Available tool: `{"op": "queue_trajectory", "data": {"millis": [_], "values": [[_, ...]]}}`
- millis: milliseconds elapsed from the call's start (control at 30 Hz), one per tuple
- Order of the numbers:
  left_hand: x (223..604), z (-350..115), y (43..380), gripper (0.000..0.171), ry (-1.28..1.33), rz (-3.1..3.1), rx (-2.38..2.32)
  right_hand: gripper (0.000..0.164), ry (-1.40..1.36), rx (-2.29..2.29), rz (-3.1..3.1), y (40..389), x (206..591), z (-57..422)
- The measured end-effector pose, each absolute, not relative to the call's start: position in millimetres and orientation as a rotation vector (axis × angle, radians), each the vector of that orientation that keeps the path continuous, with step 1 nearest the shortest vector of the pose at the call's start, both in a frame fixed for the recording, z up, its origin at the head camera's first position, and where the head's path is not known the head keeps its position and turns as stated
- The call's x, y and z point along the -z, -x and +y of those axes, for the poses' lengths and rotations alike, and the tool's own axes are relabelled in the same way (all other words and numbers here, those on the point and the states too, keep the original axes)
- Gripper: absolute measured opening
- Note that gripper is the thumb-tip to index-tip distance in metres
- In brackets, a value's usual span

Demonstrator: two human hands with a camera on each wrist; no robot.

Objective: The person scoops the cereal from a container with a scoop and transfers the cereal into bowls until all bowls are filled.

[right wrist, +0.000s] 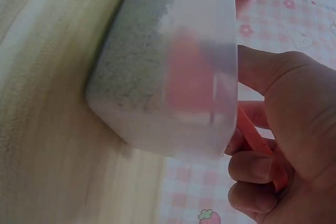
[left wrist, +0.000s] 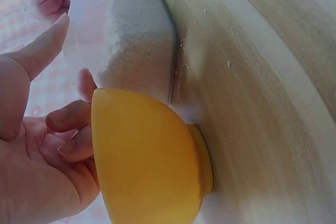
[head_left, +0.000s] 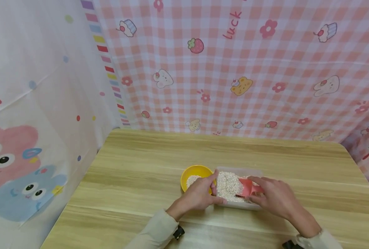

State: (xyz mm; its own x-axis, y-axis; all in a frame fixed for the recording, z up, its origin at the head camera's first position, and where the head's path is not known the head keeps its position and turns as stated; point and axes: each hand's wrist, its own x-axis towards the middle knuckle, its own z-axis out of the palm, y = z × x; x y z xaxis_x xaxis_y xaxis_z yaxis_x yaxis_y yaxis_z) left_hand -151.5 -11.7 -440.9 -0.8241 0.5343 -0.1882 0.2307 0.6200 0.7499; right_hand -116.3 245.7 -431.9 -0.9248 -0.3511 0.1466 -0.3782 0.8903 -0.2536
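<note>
Bowl (head_left: pixel 196 176) and container (head_left: pixel 238 188) side by side on bench (head_left: pixel 134 173), bowl at left, touching or nearly so. Grain in both. Scoop (head_left: pixel 249 187) inside container, toward its right. Left hand (head_left: pixel 200 196) between the two; right hand (head_left: pixel 273 197) at container's right.

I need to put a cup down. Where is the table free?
Free: the table left of the yellow bowl, the strip behind it, and the right end. Crowded: bowl, grain box, left hand and right hand.
</note>
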Motion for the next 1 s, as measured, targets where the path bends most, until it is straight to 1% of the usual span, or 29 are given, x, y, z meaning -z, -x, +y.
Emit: {"op": "queue_trajectory", "data": {"millis": [200,1000], "values": [[440.8,-12.1,151.4,0.099,-0.614,2.45,-1.044,0.051,-0.558,-0.432,-2.915,113.0,434.1,247.1],[441.0,-11.9,150.8,0.099,-0.599,2.454,-1.049,0.054,-0.514,-0.569,-2.842,105.6,439.8,253.1]]}}
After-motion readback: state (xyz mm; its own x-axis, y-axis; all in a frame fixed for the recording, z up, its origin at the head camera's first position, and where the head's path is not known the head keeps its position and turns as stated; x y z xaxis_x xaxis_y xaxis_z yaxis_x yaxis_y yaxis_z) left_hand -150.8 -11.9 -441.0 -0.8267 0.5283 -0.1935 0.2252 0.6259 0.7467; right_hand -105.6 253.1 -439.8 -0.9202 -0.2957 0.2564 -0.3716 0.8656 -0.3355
